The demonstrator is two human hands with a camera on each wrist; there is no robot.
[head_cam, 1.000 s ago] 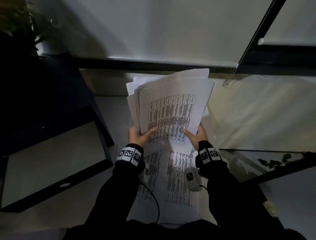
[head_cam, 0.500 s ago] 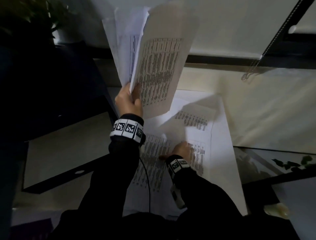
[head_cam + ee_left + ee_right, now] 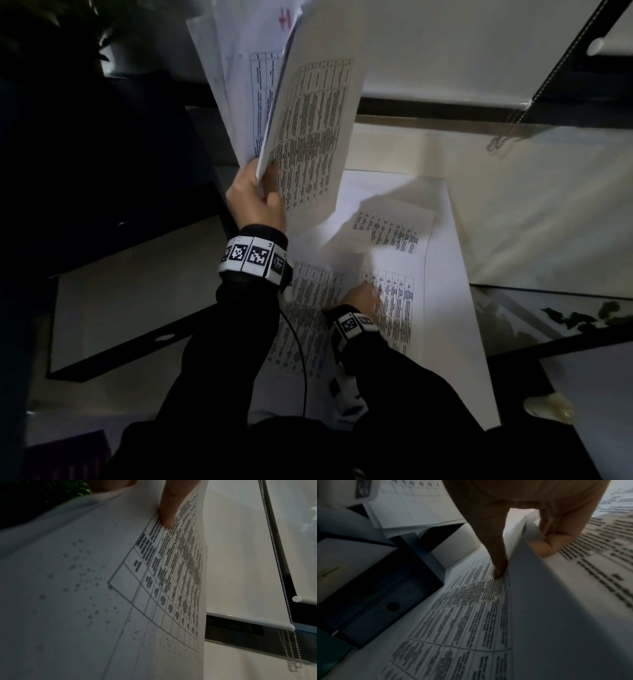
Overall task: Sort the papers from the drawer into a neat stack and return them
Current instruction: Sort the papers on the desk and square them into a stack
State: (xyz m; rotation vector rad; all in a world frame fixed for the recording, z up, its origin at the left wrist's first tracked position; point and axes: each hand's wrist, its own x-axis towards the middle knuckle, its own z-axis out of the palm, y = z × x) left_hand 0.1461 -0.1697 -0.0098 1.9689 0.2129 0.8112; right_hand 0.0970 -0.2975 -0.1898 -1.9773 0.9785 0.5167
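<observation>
A fanned bundle of white printed sheets point(image 3: 301, 113) is pinched by the left hand point(image 3: 257, 198). One loose printed sheet's edge point(image 3: 530, 566) is gripped between the right hand point(image 3: 364, 296) fingers point(image 3: 542, 547); probably best lifted slowly so the pages under the fingertips aren't dragged.

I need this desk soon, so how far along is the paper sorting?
Partly done. The left hand holds up an uneven bundle of sheets. The right hand is picking a loose sheet off the papers spread on the desk. Squaring the stack and returning it remain.

Head view downward; wrist views close along fingers, sharing papers point(image 3: 394, 260).
</observation>
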